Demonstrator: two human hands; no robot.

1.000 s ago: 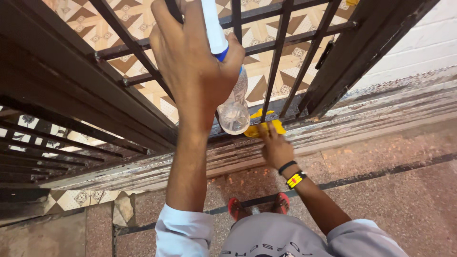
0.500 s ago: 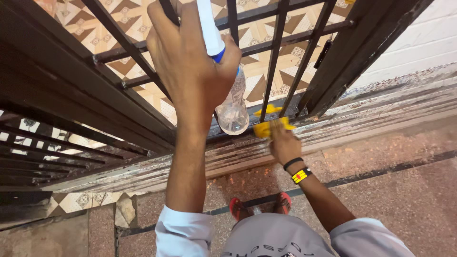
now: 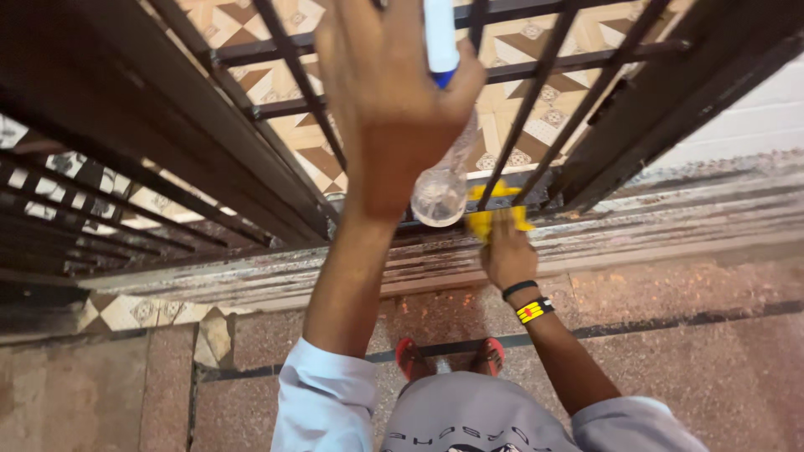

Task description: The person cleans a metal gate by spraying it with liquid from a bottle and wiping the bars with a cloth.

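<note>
We gripped the spray bottle (image 3: 441, 180) aloft in our left hand (image 3: 394, 100), nozzle ready, while our right hand (image 3: 508, 254) pressed the yellow cloth (image 3: 494, 216) onto the gate's bottom rail (image 3: 469, 219) for wiping.

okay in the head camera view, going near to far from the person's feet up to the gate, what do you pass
Red sandals → wristbands → right hand → yellow cloth on the gate's bottom rail → clear spray bottle → left hand gripping it → patterned tile floor beyond the bars.
</note>
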